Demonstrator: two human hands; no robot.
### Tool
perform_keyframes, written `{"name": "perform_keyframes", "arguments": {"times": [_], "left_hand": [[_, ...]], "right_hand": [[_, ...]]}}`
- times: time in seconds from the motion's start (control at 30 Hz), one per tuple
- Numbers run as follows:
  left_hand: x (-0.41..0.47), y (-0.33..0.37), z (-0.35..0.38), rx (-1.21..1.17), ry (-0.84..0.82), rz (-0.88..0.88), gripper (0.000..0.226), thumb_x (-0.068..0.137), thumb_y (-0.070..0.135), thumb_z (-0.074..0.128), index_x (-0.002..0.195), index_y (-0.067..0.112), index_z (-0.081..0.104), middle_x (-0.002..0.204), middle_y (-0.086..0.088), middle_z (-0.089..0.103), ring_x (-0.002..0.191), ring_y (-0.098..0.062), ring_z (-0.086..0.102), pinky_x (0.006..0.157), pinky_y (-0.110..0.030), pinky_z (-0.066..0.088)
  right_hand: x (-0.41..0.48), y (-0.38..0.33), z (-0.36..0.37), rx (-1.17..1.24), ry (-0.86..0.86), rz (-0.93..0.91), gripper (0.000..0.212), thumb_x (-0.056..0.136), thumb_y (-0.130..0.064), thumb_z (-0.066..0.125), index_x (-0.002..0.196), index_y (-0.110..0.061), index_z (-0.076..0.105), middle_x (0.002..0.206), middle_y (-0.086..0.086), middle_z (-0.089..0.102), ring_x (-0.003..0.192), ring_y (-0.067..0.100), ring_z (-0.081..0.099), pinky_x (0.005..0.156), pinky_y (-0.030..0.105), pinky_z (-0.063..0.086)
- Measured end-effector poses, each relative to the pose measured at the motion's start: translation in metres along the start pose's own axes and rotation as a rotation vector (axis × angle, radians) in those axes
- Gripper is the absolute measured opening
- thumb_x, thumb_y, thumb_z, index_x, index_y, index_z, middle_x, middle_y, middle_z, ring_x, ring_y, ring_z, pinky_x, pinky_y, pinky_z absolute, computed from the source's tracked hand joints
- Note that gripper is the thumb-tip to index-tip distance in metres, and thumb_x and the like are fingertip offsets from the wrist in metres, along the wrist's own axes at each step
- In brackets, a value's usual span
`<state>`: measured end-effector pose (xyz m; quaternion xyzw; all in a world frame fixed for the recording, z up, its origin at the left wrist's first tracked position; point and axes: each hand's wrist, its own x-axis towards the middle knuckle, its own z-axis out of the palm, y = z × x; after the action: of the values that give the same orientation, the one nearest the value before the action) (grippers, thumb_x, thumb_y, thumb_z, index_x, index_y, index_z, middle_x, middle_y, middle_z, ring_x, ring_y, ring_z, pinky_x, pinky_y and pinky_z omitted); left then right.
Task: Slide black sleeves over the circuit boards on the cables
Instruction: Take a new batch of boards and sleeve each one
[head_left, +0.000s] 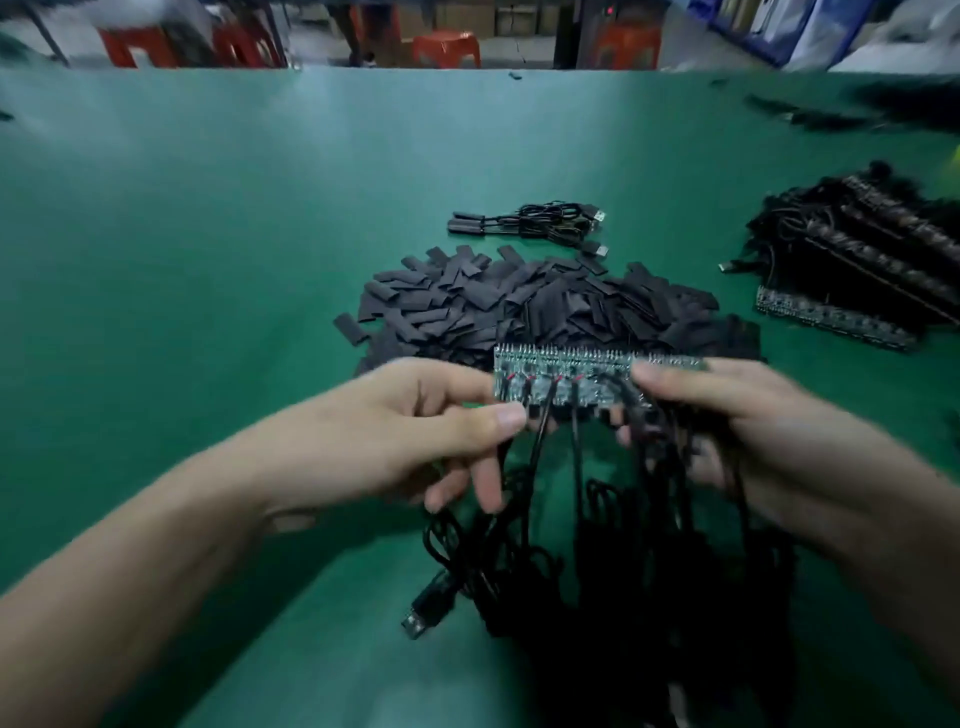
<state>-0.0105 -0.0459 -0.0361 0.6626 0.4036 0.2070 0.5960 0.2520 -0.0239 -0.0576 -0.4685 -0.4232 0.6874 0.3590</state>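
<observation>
We see board strip spanning both hands, long axis left-right — left hand pinches one end, right hand grips other; cables trail toward us, sleeve pile just beyond hands.

A green table carries a sleeve pile, finished cables and board strips.
</observation>
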Motion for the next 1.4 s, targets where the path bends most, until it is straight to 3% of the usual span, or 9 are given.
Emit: {"name": "perform_keyframes", "arguments": {"times": [0.13, 0.23, 0.33, 0.43, 0.53, 0.67, 1.03, 1.2, 1.4], "left_hand": [[0.02, -0.023, -0.002, 0.049, 0.116, -0.097, 0.047, 0.099, 0.048, 0.05, 0.063, 0.026, 0.069, 0.048, 0.006, 0.053, 0.041, -0.007, 0.039, 0.044, -0.02, 0.03], [0.029, -0.03, -0.003, 0.018, 0.249, -0.051, 0.031, 0.092, 0.046, 0.061, 0.068, 0.028, 0.069, 0.058, 0.006, 0.058, 0.044, -0.005, 0.045, 0.043, -0.014, 0.034], [0.036, -0.032, 0.0, -0.189, 0.248, -0.044, 0.006, 0.085, 0.028, 0.073, 0.081, 0.024, 0.076, 0.069, 0.003, 0.067, 0.051, -0.003, 0.057, 0.043, -0.013, 0.041], [0.041, -0.035, 0.002, -0.214, 0.266, -0.01, 0.017, 0.077, 0.021, 0.077, 0.091, 0.014, 0.073, 0.074, 0.003, 0.071, 0.063, -0.005, 0.063, 0.05, -0.017, 0.049], [0.04, -0.038, 0.005, -0.18, 0.307, 0.055, 0.02, 0.076, 0.019, 0.077, 0.093, 0.011, 0.072, 0.07, 0.006, 0.07, 0.061, -0.004, 0.061, 0.055, -0.018, 0.052], [0.036, -0.044, 0.01, -0.119, 0.344, 0.134, 0.018, 0.074, 0.019, 0.079, 0.091, 0.012, 0.075, 0.072, 0.008, 0.071, 0.064, -0.001, 0.061, 0.066, -0.013, 0.05], [0.036, -0.046, 0.012, -0.265, 0.476, 0.167, 0.019, 0.07, 0.019, 0.078, 0.089, 0.016, 0.08, 0.075, -0.004, 0.076, 0.064, -0.006, 0.067, 0.064, -0.013, 0.053], [0.037, -0.046, 0.012, -0.283, 0.463, 0.212, 0.017, 0.071, 0.014, 0.076, 0.087, 0.018, 0.079, 0.068, 0.002, 0.072, 0.059, -0.003, 0.063, 0.062, -0.011, 0.051], [0.038, -0.05, 0.011, -0.382, 0.404, 0.199, 0.018, 0.073, 0.011, 0.078, 0.091, 0.015, 0.08, 0.069, 0.001, 0.07, 0.06, -0.004, 0.064, 0.062, -0.012, 0.052]], "right_hand": [[0.015, 0.019, -0.006, -0.059, 0.049, 0.056, 0.028, 0.068, -0.029, 0.081, 0.089, -0.011, 0.078, 0.096, 0.015, 0.078, 0.079, 0.022, 0.077, 0.059, 0.032, 0.062], [0.015, 0.018, -0.005, -0.121, -0.028, 0.061, 0.03, 0.062, -0.03, 0.084, 0.089, -0.016, 0.078, 0.099, 0.019, 0.078, 0.074, 0.021, 0.076, 0.058, 0.033, 0.062], [0.008, 0.004, -0.008, -0.252, -0.007, 0.049, 0.032, 0.057, -0.035, 0.085, 0.084, -0.02, 0.075, 0.09, 0.014, 0.079, 0.069, 0.018, 0.075, 0.053, 0.025, 0.058], [0.002, -0.014, -0.014, -0.762, 0.097, -0.183, 0.033, 0.066, -0.057, 0.076, 0.083, -0.029, 0.078, 0.076, -0.007, 0.075, 0.066, 0.003, 0.068, 0.064, 0.021, 0.05], [0.003, -0.02, 0.003, -0.998, 0.184, -0.469, 0.031, 0.077, -0.066, 0.067, 0.088, -0.039, 0.077, 0.082, -0.023, 0.074, 0.075, -0.006, 0.069, 0.068, 0.019, 0.053], [0.014, -0.006, 0.03, -1.16, 0.116, -0.497, 0.025, 0.081, -0.058, 0.061, 0.087, -0.036, 0.072, 0.08, -0.023, 0.07, 0.081, -0.006, 0.063, 0.069, 0.017, 0.047], [0.023, 0.019, 0.036, -0.927, 0.086, -0.498, 0.009, 0.087, -0.038, 0.072, 0.085, -0.031, 0.076, 0.083, -0.021, 0.073, 0.082, 0.0, 0.067, 0.072, 0.019, 0.048], [0.023, 0.02, 0.033, -0.837, 0.021, -0.457, 0.009, 0.09, -0.034, 0.073, 0.088, -0.026, 0.075, 0.085, -0.011, 0.075, 0.082, 0.007, 0.069, 0.08, 0.039, 0.055], [0.025, 0.015, 0.03, -0.763, -0.069, -0.403, 0.007, 0.092, -0.028, 0.074, 0.087, -0.022, 0.076, 0.085, -0.004, 0.076, 0.083, 0.012, 0.07, 0.082, 0.043, 0.056]]}}
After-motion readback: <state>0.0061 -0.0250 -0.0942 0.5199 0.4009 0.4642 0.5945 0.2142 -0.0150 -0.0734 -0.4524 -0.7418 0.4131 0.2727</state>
